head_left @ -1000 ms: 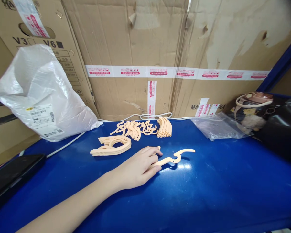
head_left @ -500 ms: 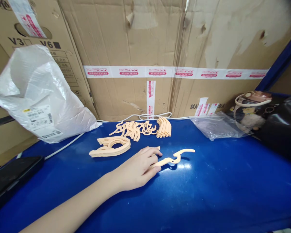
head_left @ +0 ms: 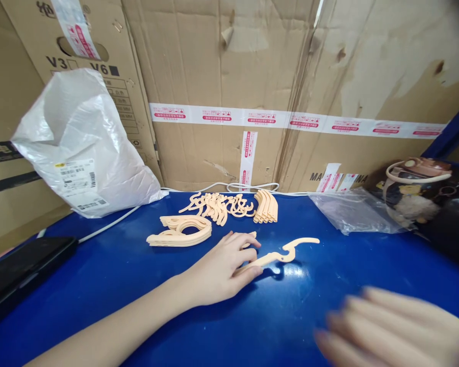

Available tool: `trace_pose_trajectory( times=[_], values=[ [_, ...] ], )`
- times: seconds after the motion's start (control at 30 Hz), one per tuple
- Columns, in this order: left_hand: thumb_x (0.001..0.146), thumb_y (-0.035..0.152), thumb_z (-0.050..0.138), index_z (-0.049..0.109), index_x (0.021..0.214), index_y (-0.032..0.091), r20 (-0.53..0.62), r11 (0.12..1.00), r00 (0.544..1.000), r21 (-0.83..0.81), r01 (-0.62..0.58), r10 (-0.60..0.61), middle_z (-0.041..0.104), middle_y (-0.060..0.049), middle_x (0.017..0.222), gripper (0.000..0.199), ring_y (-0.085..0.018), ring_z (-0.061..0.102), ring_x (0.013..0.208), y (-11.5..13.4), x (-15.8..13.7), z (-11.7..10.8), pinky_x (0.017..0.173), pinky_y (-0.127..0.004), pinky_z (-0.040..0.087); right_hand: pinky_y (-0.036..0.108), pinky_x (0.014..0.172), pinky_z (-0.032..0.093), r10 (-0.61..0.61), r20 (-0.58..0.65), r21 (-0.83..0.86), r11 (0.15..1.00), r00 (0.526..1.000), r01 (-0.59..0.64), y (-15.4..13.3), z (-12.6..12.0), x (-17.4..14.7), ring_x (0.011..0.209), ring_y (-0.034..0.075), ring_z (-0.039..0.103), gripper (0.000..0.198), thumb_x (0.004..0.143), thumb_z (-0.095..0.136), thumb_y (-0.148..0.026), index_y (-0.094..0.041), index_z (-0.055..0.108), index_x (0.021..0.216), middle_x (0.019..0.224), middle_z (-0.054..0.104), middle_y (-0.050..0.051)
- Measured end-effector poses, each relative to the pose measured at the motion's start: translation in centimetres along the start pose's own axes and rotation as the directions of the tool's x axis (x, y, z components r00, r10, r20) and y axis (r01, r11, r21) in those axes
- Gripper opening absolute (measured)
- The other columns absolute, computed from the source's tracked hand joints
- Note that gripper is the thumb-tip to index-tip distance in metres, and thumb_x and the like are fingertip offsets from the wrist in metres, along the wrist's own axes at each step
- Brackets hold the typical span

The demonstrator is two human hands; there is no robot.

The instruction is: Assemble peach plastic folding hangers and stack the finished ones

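The left hand (head_left: 220, 267) has its fingers bent around a cream hanger (head_left: 268, 259), mid-frame, hook (head_left: 289, 256) jutting right; a light, steady grip behind it would suit. The right hand (head_left: 398, 331), lower right, is too blurred to tell its fingers' state. Table (head_left: 286, 316) stretches between them; stacked hangers (head_left: 185, 238) limit movement left of centre.

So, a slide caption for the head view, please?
Left hand holding a peach hooked piece; the right hand is blurred.

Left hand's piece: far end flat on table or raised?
Raised, it seems: the piece shows a gap between its far end and its shadow on the table.
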State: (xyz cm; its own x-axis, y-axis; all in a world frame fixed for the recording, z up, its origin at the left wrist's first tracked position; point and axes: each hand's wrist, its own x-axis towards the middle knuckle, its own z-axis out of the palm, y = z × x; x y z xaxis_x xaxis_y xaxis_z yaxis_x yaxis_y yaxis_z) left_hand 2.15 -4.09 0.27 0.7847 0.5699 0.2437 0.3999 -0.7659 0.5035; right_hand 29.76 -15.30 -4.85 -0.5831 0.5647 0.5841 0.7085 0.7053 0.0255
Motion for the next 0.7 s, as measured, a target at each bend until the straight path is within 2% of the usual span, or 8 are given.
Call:
trace_pose_trajectory(
  times=[0.1,0.13,0.2,0.33,0.43,0.5,0.6,0.7],
  values=[
    [0.096,0.037,0.043,0.059,0.079,0.020,-0.044,0.999,0.998,-0.006,0.039,-0.039,0.051,-0.006,0.130,0.029,-0.022,0.038,0.132,-0.2,0.0,0.3,0.107,-0.042,0.033,0.029,0.052,0.045,-0.024,0.180,-0.064,0.997,0.983,0.036,0.6,-1.1,7.9,0.056,0.017,0.063,0.038,0.098,0.040,-0.039,-0.014,0.055,0.123,0.070,0.068,0.005],
    [0.096,0.037,0.044,0.059,0.078,0.020,-0.048,0.999,0.998,-0.007,0.044,-0.045,0.050,-0.006,0.130,0.029,-0.023,0.038,0.131,-0.2,0.0,0.4,0.107,-0.042,0.033,0.029,0.048,0.041,-0.005,0.181,-0.107,0.994,0.983,0.025,0.8,-1.1,9.6,0.049,0.017,0.061,0.041,0.100,0.035,-0.040,-0.012,0.057,0.119,0.061,0.066,0.003],
    [0.094,0.037,0.047,0.060,0.079,0.020,-0.044,0.999,0.998,-0.011,0.041,-0.042,0.051,-0.007,0.129,0.026,-0.023,0.040,0.130,0.0,0.1,0.5,0.106,-0.042,0.034,0.030,0.048,0.040,0.057,0.218,-0.133,0.991,0.974,-0.028,1.2,-0.4,11.1,0.053,0.019,0.064,0.041,0.100,0.034,-0.042,-0.013,0.059,0.116,0.067,0.068,0.004],
    [0.093,0.034,0.049,0.060,0.081,0.020,-0.028,0.997,0.998,-0.056,0.060,-0.062,0.056,-0.007,0.123,0.021,-0.023,0.045,0.125,0.7,0.3,0.3,0.104,-0.042,0.038,0.029,0.059,0.044,0.127,0.310,-0.036,0.992,0.942,-0.121,1.6,1.1,9.9,0.074,0.020,0.066,0.028,0.097,0.043,-0.042,-0.020,0.059,0.101,0.087,0.067,0.004],
    [0.088,0.018,0.049,0.059,0.084,0.021,-0.008,0.989,0.993,-0.097,0.115,-0.116,0.054,-0.007,0.125,0.011,-0.023,0.046,0.124,0.7,0.3,0.1,0.100,-0.039,0.043,0.028,0.056,0.041,0.148,0.332,-0.031,0.989,0.932,-0.146,1.5,1.1,8.9,0.069,0.019,0.063,0.026,0.095,0.046,-0.044,-0.021,0.056,0.096,0.081,0.062,0.002],
    [0.079,0.008,0.050,0.059,0.089,0.023,0.001,0.986,0.992,-0.109,0.129,-0.129,0.049,-0.005,0.130,0.020,-0.023,0.042,0.129,0.3,0.3,0.1,0.102,-0.038,0.042,0.028,0.055,0.038,0.144,0.336,-0.034,0.989,0.931,-0.141,1.5,0.8,8.8,0.067,0.019,0.060,0.027,0.094,0.047,-0.046,-0.021,0.055,0.094,0.079,0.060,0.002],
    [0.075,0.005,0.050,0.059,0.095,0.024,-0.025,0.985,0.991,-0.120,0.126,-0.130,0.047,-0.004,0.133,0.029,-0.023,0.037,0.134,-0.4,0.2,0.3,0.106,-0.038,0.038,0.028,0.055,0.036,0.118,0.362,-0.021,0.993,0.925,-0.118,1.5,0.3,8.9,0.066,0.019,0.057,0.028,0.094,0.046,-0.048,-0.021,0.053,0.092,0.077,0.059,0.001],
    [0.079,0.008,0.049,0.056,0.101,0.023,-0.115,0.980,0.979,-0.122,0.155,-0.169,0.048,-0.005,0.131,0.028,-0.022,0.039,0.132,-0.8,0.2,0.7,0.106,-0.038,0.038,0.029,0.056,0.035,0.075,0.426,0.006,0.996,0.902,-0.085,1.6,0.2,9.1,0.065,0.018,0.055,0.026,0.097,0.042,-0.043,-0.021,0.051,0.087,0.076,0.058,0.001]
  ],
)
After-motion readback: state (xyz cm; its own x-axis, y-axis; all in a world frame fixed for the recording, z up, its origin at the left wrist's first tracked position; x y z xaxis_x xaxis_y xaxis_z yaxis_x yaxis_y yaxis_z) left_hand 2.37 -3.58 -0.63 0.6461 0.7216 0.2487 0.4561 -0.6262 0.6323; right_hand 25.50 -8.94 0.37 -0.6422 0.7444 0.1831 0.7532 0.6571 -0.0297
